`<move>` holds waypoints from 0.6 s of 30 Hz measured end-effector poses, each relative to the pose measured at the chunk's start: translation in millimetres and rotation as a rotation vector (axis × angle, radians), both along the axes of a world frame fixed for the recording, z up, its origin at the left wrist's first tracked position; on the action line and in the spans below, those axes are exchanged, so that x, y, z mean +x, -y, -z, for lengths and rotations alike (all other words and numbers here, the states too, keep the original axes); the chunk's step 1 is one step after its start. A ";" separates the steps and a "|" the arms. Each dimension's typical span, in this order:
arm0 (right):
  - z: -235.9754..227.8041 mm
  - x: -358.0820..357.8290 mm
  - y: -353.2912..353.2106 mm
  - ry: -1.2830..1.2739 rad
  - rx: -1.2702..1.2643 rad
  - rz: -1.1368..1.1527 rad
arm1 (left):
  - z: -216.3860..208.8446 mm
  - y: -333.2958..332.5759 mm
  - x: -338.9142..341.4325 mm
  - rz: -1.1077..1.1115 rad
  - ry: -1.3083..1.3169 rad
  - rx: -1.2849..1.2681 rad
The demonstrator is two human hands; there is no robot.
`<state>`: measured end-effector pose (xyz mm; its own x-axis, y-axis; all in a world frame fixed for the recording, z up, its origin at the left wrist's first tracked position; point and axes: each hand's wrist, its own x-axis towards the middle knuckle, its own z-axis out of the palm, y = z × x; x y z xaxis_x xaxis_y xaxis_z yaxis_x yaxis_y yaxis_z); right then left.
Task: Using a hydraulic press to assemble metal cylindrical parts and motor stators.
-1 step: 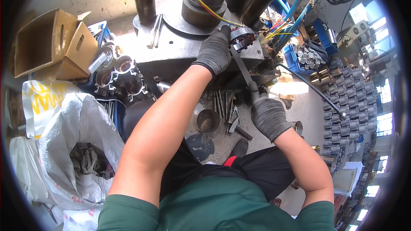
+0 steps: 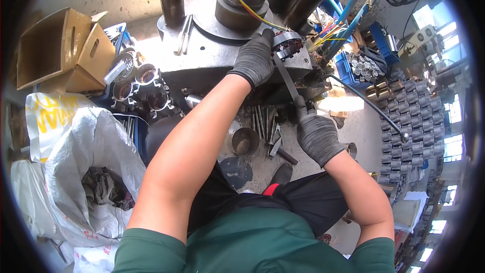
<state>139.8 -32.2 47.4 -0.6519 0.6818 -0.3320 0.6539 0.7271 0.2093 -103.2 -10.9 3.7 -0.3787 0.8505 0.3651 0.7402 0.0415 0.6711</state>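
Note:
My left hand (image 2: 254, 59), in a grey knitted glove, is closed on the left side of a motor stator (image 2: 288, 38) at the press base's front right corner. The stator is a short ring with a bright metal rim and dark red windings; yellow and red wires rise from it. My gloved right hand (image 2: 319, 135) is closed round the lower end of a flat file (image 2: 286, 79), a long grey blade. Its upper end reaches up to the stator beside my left fingers. Whether the two touch is hidden.
Metal rods (image 2: 186, 34) lie on the press base (image 2: 174, 60). Motor housings (image 2: 146, 74) and a cardboard box (image 2: 86, 55) stand left, above a white sack (image 2: 76, 146). To the right, a ball-ended lever (image 2: 376, 111) juts out near stacked metal parts (image 2: 411, 121) and a blue bin (image 2: 348, 73).
The view has shifted very slightly. Both hands keep their hold, with the stator and the file in nearly the same place.

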 end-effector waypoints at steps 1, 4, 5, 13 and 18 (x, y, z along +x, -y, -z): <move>-0.4 -1.7 -1.5 0.006 -0.002 0.001 | -0.8 -1.3 -1.4 0.001 0.006 -0.002; 10.9 -15.2 -17.4 -0.146 0.013 -0.038 | -6.8 -2.6 0.4 0.042 0.039 0.008; 12.4 -19.4 -22.7 -0.143 0.023 -0.024 | -9.8 -5.6 6.1 0.057 0.041 0.017; 2.1 -17.6 14.3 -0.123 -0.095 0.069 | -1.1 -0.1 -1.2 -0.006 0.068 0.000; 0.8 -39.1 -12.5 -0.195 -0.038 0.038 | -6.4 -2.9 4.9 0.058 0.072 0.019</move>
